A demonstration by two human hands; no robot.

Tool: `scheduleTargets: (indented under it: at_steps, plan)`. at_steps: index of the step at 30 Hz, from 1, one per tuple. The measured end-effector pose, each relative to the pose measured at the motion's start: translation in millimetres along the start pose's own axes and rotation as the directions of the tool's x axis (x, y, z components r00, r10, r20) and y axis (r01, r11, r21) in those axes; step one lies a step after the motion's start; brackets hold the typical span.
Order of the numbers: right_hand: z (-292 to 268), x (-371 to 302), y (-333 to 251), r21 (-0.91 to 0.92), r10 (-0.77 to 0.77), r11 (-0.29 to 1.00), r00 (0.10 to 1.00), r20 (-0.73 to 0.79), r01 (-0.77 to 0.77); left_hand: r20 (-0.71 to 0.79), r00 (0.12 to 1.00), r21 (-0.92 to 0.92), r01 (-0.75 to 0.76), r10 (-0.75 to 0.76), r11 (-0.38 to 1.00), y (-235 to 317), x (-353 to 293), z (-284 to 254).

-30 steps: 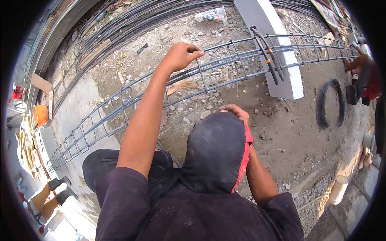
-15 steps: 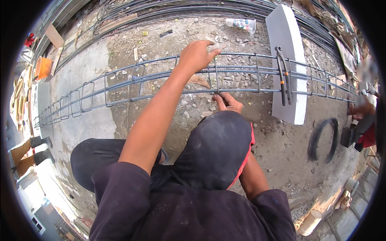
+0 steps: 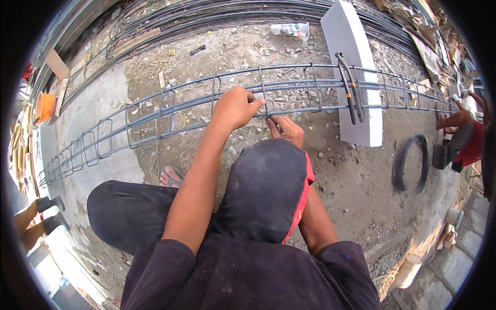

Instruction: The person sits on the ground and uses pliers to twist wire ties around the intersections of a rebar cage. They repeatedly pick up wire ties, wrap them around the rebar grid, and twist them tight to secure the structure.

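A long rebar cage (image 3: 292, 110) of steel bars and square stirrups runs across in front of me. My left hand (image 3: 235, 107) reaches over its near bar, fingers curled and partly hidden, thumb against a stirrup (image 3: 262, 85). Just right of it, below the same crossing, my right hand (image 3: 287, 130) pinches with its fingertips at the near bar. Whatever lies between those fingertips is too small to make out. Pliers with orange-banded black handles (image 3: 349, 93) hang on the cage to the right.
A white block (image 3: 362, 124) supports the cage on the right; a grey block (image 3: 48, 147) stands under its left end. A wire coil (image 3: 409, 163) lies on the dirt. Beyond are loose rebars (image 3: 217, 19), a plastic cup (image 3: 291, 31) and an orange bucket (image 3: 45, 107). Another person (image 3: 467, 129) is at far right.
My left hand has come down from the cage's far bar to the near bar, beside my right hand. The right hand stays at the same crossing. The view has shifted slightly.
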State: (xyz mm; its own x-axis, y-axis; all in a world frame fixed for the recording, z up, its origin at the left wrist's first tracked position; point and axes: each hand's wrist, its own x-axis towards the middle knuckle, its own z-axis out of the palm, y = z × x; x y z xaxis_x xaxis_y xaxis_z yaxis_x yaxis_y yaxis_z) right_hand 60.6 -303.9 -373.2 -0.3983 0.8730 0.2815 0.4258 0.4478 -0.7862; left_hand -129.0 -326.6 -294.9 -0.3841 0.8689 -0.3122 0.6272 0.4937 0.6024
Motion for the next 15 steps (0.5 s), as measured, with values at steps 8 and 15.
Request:
scheduleTargets:
  at_steps: [8,15]
  plan:
    - [-24,-7,-34,0.023,0.074,0.997,0.992,0.104,-0.076,0.100,0.993,-0.223,0.083,-0.062,0.971,-3,7,-20]
    - [-62,-53,-34,0.349,0.471,0.813,0.879,0.079,-0.467,0.187,0.981,-0.056,-0.040,0.050,0.998,3,-8,-19]
